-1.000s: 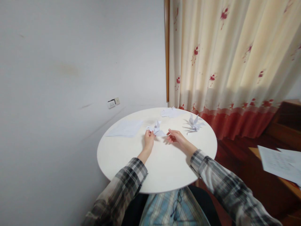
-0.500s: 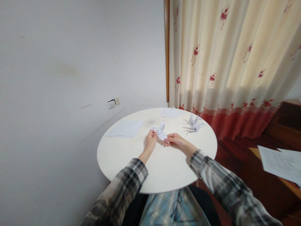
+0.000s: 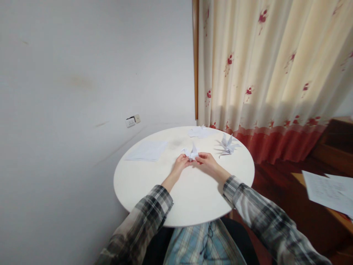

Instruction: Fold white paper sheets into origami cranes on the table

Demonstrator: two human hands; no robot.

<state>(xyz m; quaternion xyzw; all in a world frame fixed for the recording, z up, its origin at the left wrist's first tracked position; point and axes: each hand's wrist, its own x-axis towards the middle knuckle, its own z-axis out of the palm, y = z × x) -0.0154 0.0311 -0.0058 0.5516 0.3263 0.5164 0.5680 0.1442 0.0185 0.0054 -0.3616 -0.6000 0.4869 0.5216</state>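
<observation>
A small white paper crane (image 3: 193, 152) is held between my two hands above the middle of the round white table (image 3: 190, 198). My left hand (image 3: 181, 162) pinches its left lower side, and my right hand (image 3: 206, 159) grips its right side with thumb and fingers. One pointed wing stands up, and a thin folded tip points left. The crane's lower part is hidden by my fingers. Right of my right hand, a cluster of folded paper cranes (image 3: 228, 144) rests on the table.
A stack of white paper sheets (image 3: 147, 151) lies at the table's left. More paper pieces (image 3: 199, 132) lie at the far edge. A wall with a socket (image 3: 130, 122) rises on the left, a flowered curtain (image 3: 248, 73) behind. Written sheets (image 3: 328, 191) lie on a wooden surface at right.
The paper crane has turned, and its wing now stands more upright. My hands have come closer together, the left one moving slightly right and the right one slightly up.
</observation>
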